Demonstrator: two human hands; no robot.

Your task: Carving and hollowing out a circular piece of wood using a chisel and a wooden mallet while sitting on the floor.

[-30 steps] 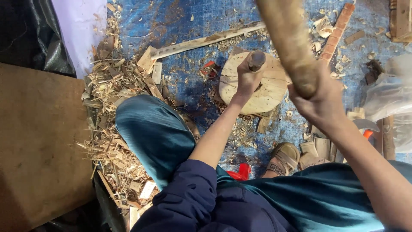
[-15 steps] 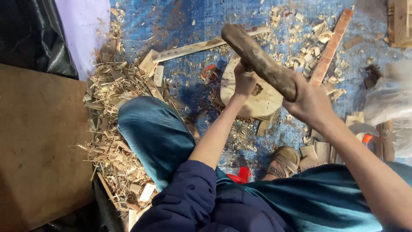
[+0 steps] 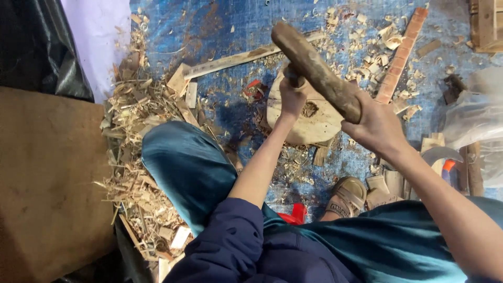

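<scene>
Right hand (image 3: 376, 124) gripping wooden club (image 3: 314, 69), left hand (image 3: 291, 97) clamped on, seemingly, a chisel (image 3: 291, 77), shavings (image 3: 137, 173) around

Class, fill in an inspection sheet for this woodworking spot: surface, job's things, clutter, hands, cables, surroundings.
Surface: blue tarp on the ground.
Job's things: round wooden disc; small tool upright on it; wooden club.
Clutter: wood shavings; thin wooden slat; red brick strip.
Hands: left hand grips the small tool; right hand grips the wooden club.
Cables: nothing seen.
Surroundings: black plastic sheet; brown board.
</scene>
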